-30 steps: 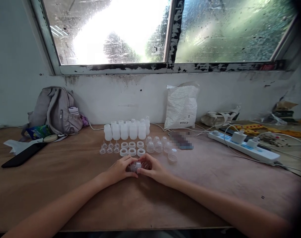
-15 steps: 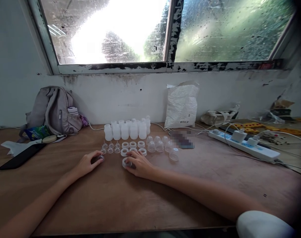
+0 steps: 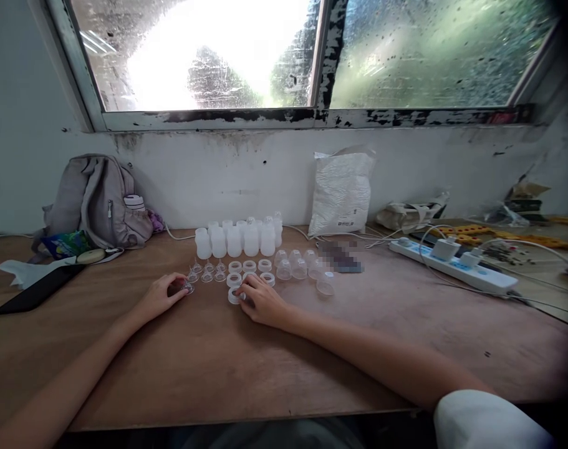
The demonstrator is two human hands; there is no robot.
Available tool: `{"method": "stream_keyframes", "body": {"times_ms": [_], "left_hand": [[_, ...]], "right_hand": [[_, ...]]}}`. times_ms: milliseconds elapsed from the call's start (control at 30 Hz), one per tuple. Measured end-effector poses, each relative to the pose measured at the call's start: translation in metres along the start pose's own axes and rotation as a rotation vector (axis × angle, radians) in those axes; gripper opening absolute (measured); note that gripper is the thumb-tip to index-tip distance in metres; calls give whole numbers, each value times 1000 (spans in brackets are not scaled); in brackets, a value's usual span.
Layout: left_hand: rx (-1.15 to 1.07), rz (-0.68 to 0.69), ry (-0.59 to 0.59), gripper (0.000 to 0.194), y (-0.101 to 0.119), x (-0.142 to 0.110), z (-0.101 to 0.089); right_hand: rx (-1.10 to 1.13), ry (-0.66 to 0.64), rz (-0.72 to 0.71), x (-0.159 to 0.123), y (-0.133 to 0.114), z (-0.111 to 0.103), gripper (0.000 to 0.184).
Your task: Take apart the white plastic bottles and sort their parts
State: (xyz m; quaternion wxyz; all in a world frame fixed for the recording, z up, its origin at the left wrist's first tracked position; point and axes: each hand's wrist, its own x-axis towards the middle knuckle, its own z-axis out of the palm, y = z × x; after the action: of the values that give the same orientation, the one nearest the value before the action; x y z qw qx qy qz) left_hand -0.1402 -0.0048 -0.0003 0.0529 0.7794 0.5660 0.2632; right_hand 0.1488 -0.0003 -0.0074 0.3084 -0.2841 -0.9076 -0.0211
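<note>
my left hand (image 3: 166, 292) is resting on the wooden table (image 3: 265, 368), its thumb and fingers curling around the near side of a clear teat (image 3: 189, 287); i cannot tell whether they are pinching it or only touching it. my right hand (image 3: 265, 304) is reaching over to a white ring (image 3: 234, 296), its bent fingertips meeting the ring's right edge, and i cannot tell how firmly they are gripping. that ring is lying flat, just in front of two rows of matching rings (image 3: 265, 265), and my fingers are partly covering the nearer row. just beyond my left fingertips, more clear teats (image 3: 219, 275) are standing in two rows, their tips pointing up. to the right of the rings, clear domed covers (image 3: 299, 269) are standing in rows, while one clear cup (image 3: 325, 286) is sitting nearer to me. behind all these, white bottles (image 3: 234, 242) are standing close together. farther out, a grey backpack (image 3: 94, 199) is leaning by the wall on the left, a white plastic package (image 3: 340, 193) is standing against the wall, and a white power strip (image 3: 452, 267) is lying on the right, holding two plugs (image 3: 446, 248).
</note>
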Motion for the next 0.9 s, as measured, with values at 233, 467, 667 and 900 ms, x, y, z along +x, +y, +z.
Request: {"method": "stream_keyframes", "body": {"times_ms": [233,467,667,900], "left_hand": [[-8,-46,-43,50,-2,1,4],[-22,-20,-59,49,3,1,5],[62,-30,81,38,3,1,5],[-2,-17,68,33,2,2,6]], "right_hand": [[-1,-14,1,0,-1,-1,13],[8,-15,-8,0,0,2,12],[17,-12,-11,0,0,1,13],[27,-10,-9,1,0,0,13]]}}
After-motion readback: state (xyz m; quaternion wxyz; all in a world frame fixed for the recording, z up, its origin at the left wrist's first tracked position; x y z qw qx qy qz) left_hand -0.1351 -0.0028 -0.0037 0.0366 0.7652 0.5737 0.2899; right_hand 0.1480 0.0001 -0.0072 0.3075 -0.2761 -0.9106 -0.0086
